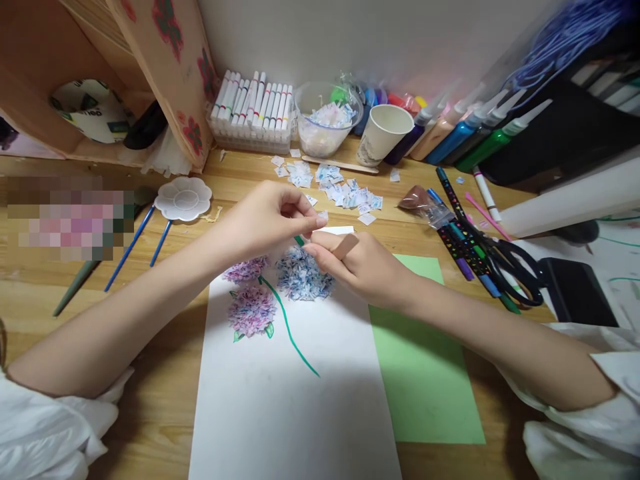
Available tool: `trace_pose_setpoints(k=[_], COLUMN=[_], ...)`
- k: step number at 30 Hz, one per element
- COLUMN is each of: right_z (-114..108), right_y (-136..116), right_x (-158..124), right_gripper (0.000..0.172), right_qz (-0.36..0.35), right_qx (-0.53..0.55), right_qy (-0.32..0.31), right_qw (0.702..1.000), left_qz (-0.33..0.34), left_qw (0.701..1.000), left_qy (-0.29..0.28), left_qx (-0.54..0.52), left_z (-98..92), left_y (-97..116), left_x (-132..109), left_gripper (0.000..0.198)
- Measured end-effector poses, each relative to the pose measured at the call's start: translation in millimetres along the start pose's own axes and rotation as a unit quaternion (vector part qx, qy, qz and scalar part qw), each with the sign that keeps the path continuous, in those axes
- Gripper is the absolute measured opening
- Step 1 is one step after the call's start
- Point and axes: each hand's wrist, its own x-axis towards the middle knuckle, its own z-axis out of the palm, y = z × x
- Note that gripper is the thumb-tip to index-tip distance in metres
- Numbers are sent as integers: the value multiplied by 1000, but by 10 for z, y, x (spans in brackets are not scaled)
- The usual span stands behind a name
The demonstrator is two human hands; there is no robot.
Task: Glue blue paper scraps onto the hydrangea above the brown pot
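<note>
My left hand [273, 217] is raised over the top of a white sheet [295, 413], its thumb and fingertips pinching a small pale paper scrap [323, 217]. Close beside it, my right hand [367, 270] is closed around a flat wooden stick [346, 247]; most of the stick is hidden by the fingers. On the sheet are a blue flower head [305, 273] of crumpled paper bits, partly under my right hand, and pink-purple flower heads [251, 311] to the left. A green drawn stem [287, 323] curves down the paper. Loose paper scraps [350, 193] lie beyond my hands.
Green paper [425, 380] lies partly beneath the white sheet. At the back stand a marker box [253, 110], a plastic tub [327, 127], a paper cup [385, 137] and pointed-tip bottles [457, 140]. Black scissors [520, 263] and pens are right; a flower-shaped palette [183, 198] and brushes left.
</note>
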Motion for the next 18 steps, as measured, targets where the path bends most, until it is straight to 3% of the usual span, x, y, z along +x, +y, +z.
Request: trace_pose_setpoints(k=[5,10,14,18], right_z=[-25,77,166,173], right_y=[66,210,321,397], right_x=[-232,-464,-478,-452], right_gripper=[42,43,43,43], right_qz=[27,105,197,226], right_qx=[135,269,374,426], right_qy=[134,258,290,305], right_qw=[981,922,859,822], left_qz=[11,35,48,63], left_qw=[998,975,967,970], left_qy=[36,110,97,58], left_qx=[43,191,229,226], left_z=[-77,-144,-78,66], left_y=[-41,-193,-284,-282], left_x=[20,96,276,514], left_gripper=[20,21,21,18])
